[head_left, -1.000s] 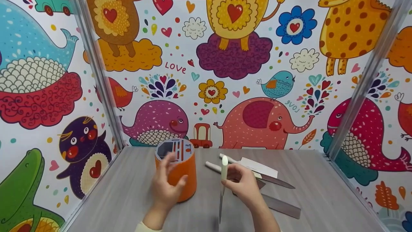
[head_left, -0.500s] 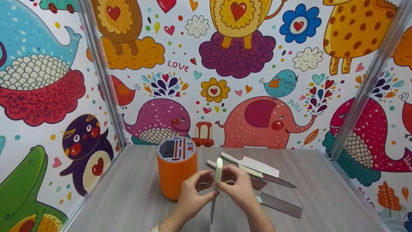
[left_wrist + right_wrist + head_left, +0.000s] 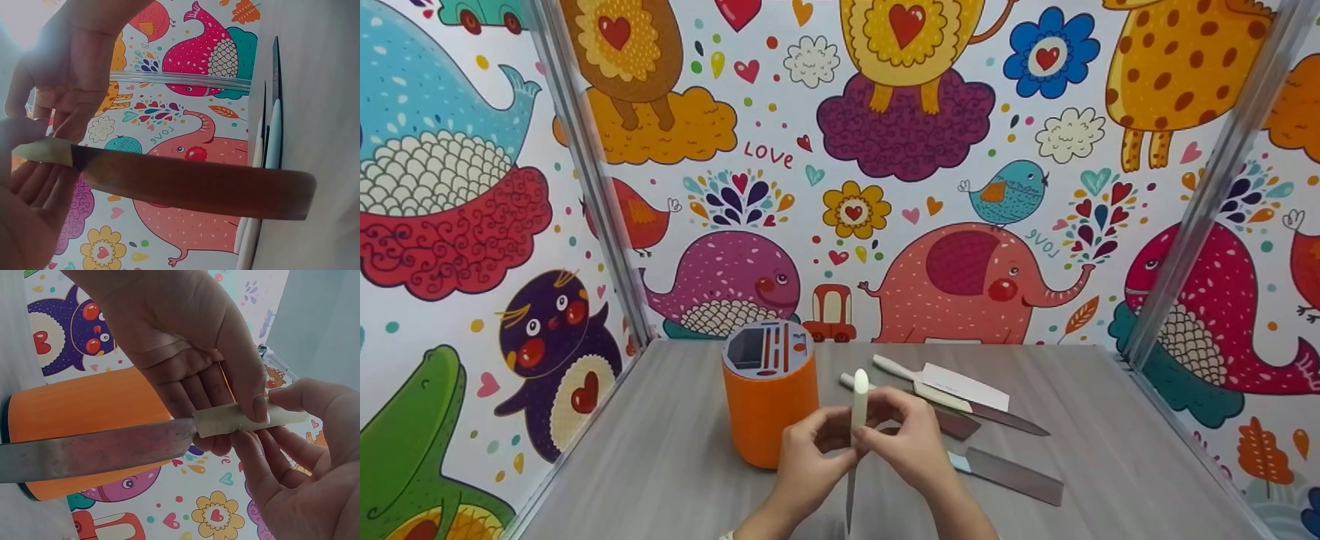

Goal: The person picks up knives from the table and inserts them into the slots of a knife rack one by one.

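Note:
A kitchen knife [image 3: 860, 401] is upright above the table, its pale handle uppermost and its blade pointing down. My left hand [image 3: 814, 459] pinches the handle between thumb and fingers from the left. From the other side, my right hand [image 3: 911, 444] pinches the same handle, the two sets of fingertips nearly meeting. The left wrist view shows the broad blade [image 3: 197, 183] with a squared-off end. To the left stands an orange knife block [image 3: 771, 412], its grey slotted top facing up; the blade overlaps it in the right wrist view.
Several knives lie on the grey table [image 3: 660, 450] to the right: a white-bladed cleaver [image 3: 969, 388], a dark pointed knife [image 3: 1011, 419], a shorter broad blade [image 3: 960, 425] and a wide rectangular blade [image 3: 1014, 475] nearer me. Cartoon-printed walls enclose the table.
My left hand has left the knife block's side and moved right to pinch the handle. The knife, held by my right hand throughout, has shifted slightly left.

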Tool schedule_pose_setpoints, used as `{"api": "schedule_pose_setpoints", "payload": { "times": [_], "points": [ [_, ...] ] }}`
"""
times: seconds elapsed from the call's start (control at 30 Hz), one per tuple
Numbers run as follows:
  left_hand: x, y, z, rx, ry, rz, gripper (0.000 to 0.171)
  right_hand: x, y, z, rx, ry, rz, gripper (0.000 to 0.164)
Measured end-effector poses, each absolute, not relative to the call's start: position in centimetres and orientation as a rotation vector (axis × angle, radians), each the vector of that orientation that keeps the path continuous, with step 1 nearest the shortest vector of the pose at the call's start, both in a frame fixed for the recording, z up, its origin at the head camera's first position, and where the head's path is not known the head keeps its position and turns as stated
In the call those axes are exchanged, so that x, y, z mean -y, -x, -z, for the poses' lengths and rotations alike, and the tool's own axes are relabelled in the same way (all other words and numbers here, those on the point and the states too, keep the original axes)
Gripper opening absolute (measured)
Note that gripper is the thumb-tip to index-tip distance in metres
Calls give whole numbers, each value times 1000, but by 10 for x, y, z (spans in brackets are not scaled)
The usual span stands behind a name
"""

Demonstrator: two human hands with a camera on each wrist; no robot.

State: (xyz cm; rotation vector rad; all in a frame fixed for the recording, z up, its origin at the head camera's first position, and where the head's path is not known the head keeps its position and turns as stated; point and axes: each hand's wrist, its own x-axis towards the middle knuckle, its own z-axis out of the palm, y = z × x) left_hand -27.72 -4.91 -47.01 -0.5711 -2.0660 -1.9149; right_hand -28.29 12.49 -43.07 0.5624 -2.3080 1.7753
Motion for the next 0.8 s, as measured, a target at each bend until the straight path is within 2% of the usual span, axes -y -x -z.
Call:
{"api": "schedule_pose_setpoints", "payload": {
  "times": [0.47,0.67,0.8],
  "points": [
    [51,277,477,2073,536,1817,32,-119,284,438,2309,-644,-1706,31],
    [57,279,473,2077,551,1798,32,-130,295,447,2185,-772,-1744,41],
    [64,278,466,2072,520,1785,33,-134,311,457,2064,-703,-1869,43]
  ]
}}
